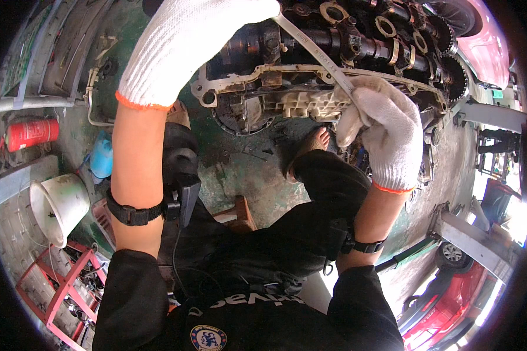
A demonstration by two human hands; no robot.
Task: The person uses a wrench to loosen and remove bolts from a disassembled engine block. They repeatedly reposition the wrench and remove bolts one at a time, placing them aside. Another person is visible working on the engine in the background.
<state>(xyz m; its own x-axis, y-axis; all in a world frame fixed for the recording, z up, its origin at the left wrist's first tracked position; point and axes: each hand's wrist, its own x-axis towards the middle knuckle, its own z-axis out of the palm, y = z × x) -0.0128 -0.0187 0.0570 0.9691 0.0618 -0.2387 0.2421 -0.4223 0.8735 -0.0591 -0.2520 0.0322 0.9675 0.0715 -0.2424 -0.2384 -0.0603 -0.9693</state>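
Observation:
A long steel wrench [319, 55] slants over the top of a dirty, oil-blackened engine [310, 44] with its camshafts exposed. My right hand [386, 120], in a white knit glove, has its fingers curled round the wrench's near end. At the far end, my left hand [184, 44], gloved alike, closes on the wrench by its fingertips; the picture's upper edge cuts off part of this hand, and the wrench's head is hidden there. Toothed sprockets [454, 76] sit at the engine's right end. A pale gasket-like rim [240, 82] runs along its near side.
Below the engine is a stained green floor [240, 175], with a small wooden stool [238, 216] near my legs. To the left are a fire extinguisher [32, 134], a blue jug [101, 155], a white bucket [58, 205] and a red metal rack [64, 286]. Red cars [451, 304] stand right.

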